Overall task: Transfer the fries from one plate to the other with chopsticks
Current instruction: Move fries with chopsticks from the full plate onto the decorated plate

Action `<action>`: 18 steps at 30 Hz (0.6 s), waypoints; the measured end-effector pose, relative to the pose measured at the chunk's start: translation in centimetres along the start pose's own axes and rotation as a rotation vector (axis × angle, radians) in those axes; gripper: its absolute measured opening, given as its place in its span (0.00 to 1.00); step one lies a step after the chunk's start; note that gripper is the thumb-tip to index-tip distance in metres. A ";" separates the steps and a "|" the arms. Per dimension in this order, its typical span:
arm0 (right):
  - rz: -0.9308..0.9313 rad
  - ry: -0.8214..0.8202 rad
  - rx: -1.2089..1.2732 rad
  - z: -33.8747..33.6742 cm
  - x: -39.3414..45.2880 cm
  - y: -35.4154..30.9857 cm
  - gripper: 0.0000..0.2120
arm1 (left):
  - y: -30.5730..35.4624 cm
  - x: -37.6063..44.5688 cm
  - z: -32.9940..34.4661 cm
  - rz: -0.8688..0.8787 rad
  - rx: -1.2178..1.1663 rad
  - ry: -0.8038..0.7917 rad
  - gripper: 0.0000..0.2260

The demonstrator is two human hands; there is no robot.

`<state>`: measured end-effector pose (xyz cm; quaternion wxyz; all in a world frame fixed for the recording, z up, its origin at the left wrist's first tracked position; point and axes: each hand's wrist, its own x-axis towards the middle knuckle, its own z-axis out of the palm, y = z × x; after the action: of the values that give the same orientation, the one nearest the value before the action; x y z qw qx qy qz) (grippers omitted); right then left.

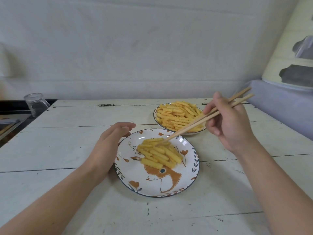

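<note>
Head view: right hand (227, 123) gripping wooden chopsticks (205, 117), tips lowered onto a small heap of crinkle-cut fries (158, 152) on the near deer-patterned plate (169, 182). Whether the tips pinch a fry, impossible to tell. Left hand (108, 145) resting on the white plank table (67, 150) just beside that plate's left rim, fingers relaxed and loosely extended, holding nothing. Behind and to the right, a second plate (156, 119) piled high with fries (177, 116), partly crossed by the chopsticks. At far left, near the table's edge, a clear glass jar (35, 104).
</note>
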<state>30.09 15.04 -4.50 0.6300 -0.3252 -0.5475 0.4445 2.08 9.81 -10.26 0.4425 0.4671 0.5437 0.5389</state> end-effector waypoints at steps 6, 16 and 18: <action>-0.159 0.334 -0.283 -2.1 1.2 0.5 0.19 | -0.1 0.1 -0.1 0.005 0.013 0.000 0.15; -0.197 0.271 -0.377 -2.9 1.0 0.4 0.20 | 0.0 0.0 -0.1 0.006 0.010 0.002 0.15; -0.208 0.291 -0.393 -3.3 1.2 0.3 0.20 | -0.1 0.0 -0.1 0.003 0.008 0.004 0.15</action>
<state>33.29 16.52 -4.92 0.6693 -0.4436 -0.5573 0.2111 2.01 9.84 -10.32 0.4385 0.4685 0.5463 0.5383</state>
